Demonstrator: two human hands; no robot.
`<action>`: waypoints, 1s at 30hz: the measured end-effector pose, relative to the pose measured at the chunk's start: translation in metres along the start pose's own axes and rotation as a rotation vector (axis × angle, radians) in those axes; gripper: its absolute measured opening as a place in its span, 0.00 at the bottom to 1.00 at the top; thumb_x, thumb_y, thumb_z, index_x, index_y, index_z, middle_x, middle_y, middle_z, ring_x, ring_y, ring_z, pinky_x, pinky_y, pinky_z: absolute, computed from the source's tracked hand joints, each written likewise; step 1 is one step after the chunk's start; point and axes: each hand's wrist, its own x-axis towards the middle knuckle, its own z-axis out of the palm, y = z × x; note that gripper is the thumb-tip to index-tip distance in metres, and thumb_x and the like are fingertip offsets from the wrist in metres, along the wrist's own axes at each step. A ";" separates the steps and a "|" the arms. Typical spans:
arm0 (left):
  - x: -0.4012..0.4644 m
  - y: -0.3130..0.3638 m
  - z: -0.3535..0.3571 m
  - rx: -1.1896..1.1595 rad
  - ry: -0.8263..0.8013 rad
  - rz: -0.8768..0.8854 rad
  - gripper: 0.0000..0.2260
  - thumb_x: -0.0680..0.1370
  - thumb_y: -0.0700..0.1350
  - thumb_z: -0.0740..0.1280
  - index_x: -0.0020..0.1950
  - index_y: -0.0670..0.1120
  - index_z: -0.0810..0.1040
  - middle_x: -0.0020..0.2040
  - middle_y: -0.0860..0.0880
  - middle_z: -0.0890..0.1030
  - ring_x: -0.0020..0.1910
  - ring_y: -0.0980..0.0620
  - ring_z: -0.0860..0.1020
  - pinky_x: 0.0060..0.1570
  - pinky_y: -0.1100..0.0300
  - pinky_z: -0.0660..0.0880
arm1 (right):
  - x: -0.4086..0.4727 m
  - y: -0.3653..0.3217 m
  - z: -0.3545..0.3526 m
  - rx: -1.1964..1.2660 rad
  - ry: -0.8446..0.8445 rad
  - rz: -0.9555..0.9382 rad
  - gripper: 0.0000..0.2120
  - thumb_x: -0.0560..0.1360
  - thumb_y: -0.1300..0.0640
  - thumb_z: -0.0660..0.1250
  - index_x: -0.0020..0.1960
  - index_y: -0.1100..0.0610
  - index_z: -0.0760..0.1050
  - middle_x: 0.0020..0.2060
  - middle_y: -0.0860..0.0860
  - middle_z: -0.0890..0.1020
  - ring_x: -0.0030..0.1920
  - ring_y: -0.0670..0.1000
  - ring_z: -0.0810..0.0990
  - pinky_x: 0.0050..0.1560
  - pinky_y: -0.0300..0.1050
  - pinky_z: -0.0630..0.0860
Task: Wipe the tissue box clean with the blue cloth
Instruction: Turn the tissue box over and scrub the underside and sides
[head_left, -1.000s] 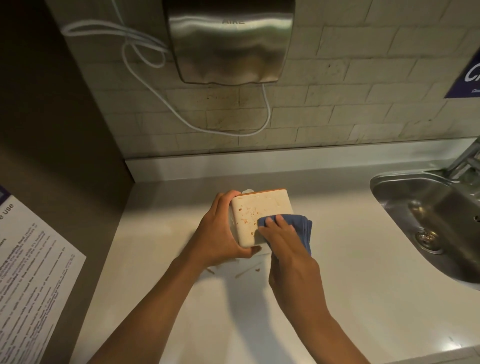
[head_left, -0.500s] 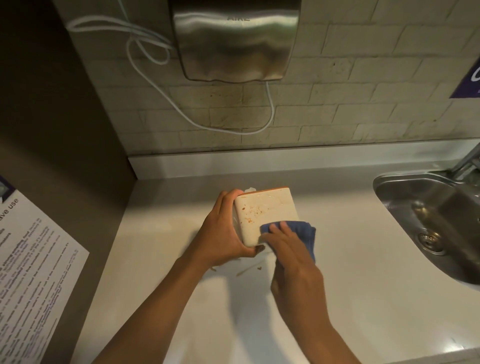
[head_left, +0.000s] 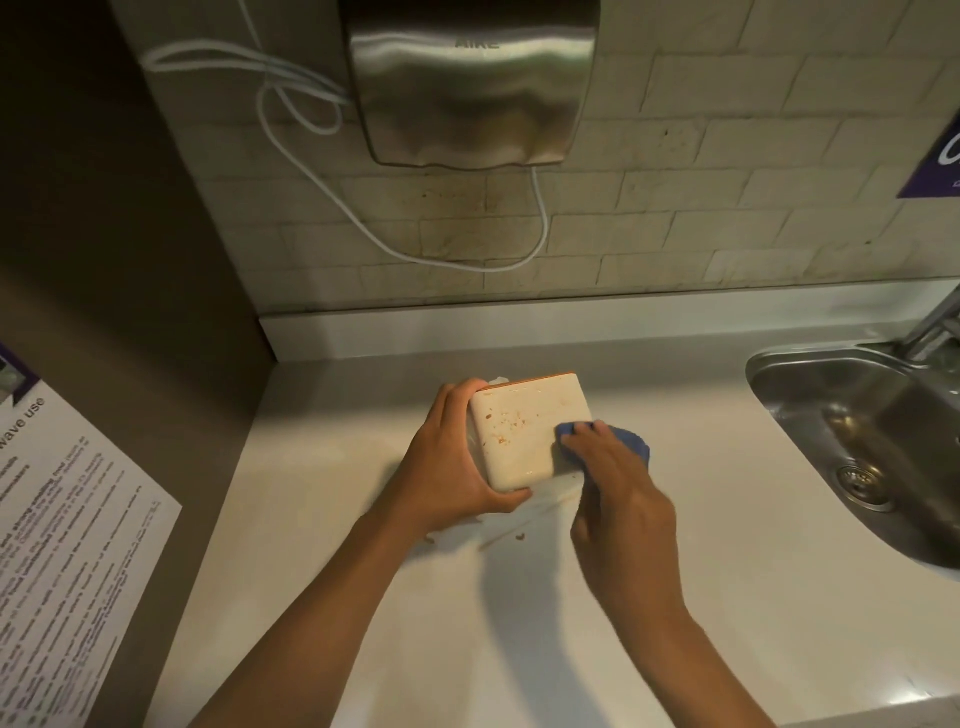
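Note:
A cream tissue box (head_left: 524, 426) with an orange far edge stands tilted on the white counter (head_left: 322, 519), its broad face toward me. Orange-brown specks dot the left half of that face. My left hand (head_left: 447, 467) grips the box from its left side, thumb under the near corner. My right hand (head_left: 618, 499) holds a bunched blue cloth (head_left: 631, 441) against the box's right edge, and the fingers cover most of the cloth.
A steel sink (head_left: 857, 452) with a tap lies at the right. A metal hand dryer (head_left: 467, 83) and its white cable (head_left: 363, 228) hang on the tiled wall behind. A printed notice (head_left: 57, 561) is on the dark left wall. Crumbs (head_left: 519, 535) lie under the box.
My right hand slid the blue cloth to the right, from the lower middle of the box's face to its right edge. The left hand kept its grip.

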 end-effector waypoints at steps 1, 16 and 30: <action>0.000 0.000 0.000 0.001 0.001 -0.005 0.49 0.58 0.54 0.87 0.70 0.59 0.60 0.63 0.62 0.66 0.60 0.66 0.70 0.56 0.81 0.65 | 0.008 0.001 0.003 0.003 0.020 0.039 0.25 0.66 0.73 0.73 0.61 0.59 0.78 0.59 0.53 0.78 0.62 0.53 0.78 0.58 0.43 0.77; 0.001 0.001 -0.002 0.003 -0.022 -0.042 0.49 0.59 0.55 0.87 0.69 0.62 0.58 0.63 0.62 0.65 0.63 0.72 0.67 0.54 0.82 0.65 | 0.005 -0.004 -0.013 0.232 0.012 0.112 0.23 0.76 0.67 0.64 0.65 0.46 0.73 0.57 0.43 0.78 0.50 0.45 0.80 0.49 0.39 0.77; -0.001 -0.005 0.002 -0.003 -0.011 -0.012 0.51 0.55 0.58 0.85 0.72 0.53 0.63 0.66 0.56 0.68 0.61 0.62 0.71 0.57 0.80 0.63 | 0.056 0.021 0.004 0.593 0.043 0.741 0.11 0.79 0.58 0.62 0.49 0.44 0.79 0.43 0.47 0.83 0.42 0.52 0.82 0.33 0.48 0.81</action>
